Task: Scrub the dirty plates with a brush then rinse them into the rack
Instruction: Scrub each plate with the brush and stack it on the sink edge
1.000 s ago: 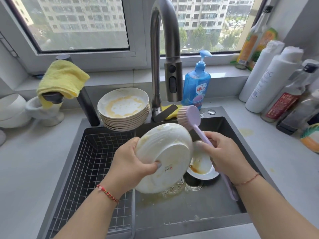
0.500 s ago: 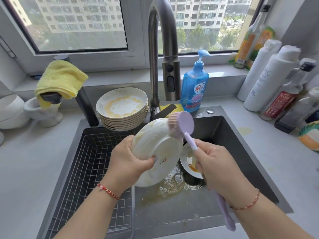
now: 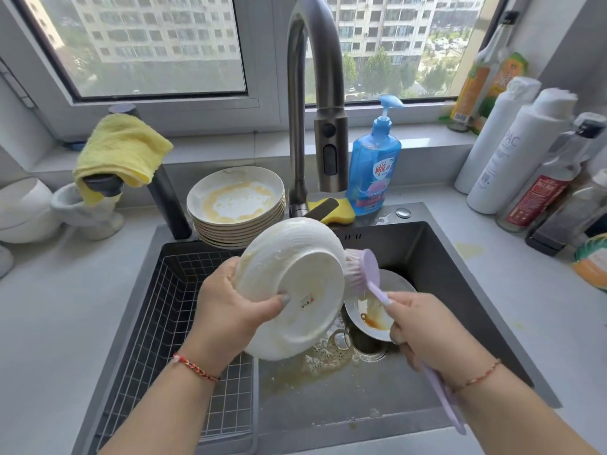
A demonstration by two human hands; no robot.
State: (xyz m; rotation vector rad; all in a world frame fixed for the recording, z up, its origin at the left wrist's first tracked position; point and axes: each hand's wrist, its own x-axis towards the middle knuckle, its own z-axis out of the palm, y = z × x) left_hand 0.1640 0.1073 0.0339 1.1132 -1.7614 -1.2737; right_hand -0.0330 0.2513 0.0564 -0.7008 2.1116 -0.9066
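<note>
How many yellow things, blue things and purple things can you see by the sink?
Yellow: 2, the cloth and the sponge
Blue: 1, the soap bottle
Purple: 1, the brush in the right hand
Total: 4

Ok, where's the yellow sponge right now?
In the head view, the yellow sponge lies on the sink's back ledge, right of the faucet base and against the blue soap bottle, behind the held plate.
</note>
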